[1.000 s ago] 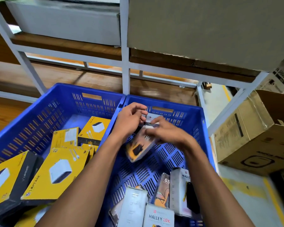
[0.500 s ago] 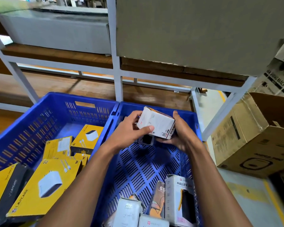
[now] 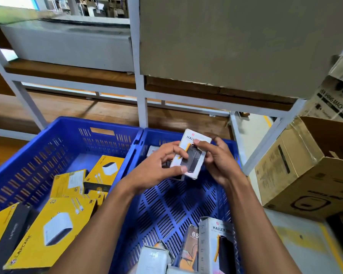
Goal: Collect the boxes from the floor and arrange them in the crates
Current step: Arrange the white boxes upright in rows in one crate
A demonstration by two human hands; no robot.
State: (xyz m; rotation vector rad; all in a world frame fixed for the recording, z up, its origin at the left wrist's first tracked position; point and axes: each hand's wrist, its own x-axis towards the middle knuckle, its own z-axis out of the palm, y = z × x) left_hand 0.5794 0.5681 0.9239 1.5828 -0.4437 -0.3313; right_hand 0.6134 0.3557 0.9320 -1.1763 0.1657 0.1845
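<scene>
From the head camera, I have a small white box (image 3: pixel 190 155) up in both hands over the far end of the right blue crate (image 3: pixel 188 202), its printed face turned toward me. My left hand (image 3: pixel 156 169) pinches it along the left and lower edge, thumb on the front near the bottom corner; the fingers (image 3: pixel 201 142) of my right hand (image 3: pixel 220 165) curl over the top right edge and down its side, so both hands are closed on the box. It looks like stiff printed card, smooth and a bit slick, and I judge it light to middling for its size, so the safest hold is across the narrow sides rather than by the thin face, which could dent. Beneath it, near the far wall of that crate, another white box (image 3: pixel 152 150) partly shows. At the crate's near edge stands a second box of the same print (image 3: pixel 216 250) among a few others. The left blue crate (image 3: pixel 48 155) holds yellow boxes (image 3: pixel 53 232) lying loose and tilted. A brown carton (image 3: pixel 309 171) sits on the floor to the right, beside the shelf frame (image 3: pixel 141 107).
</scene>
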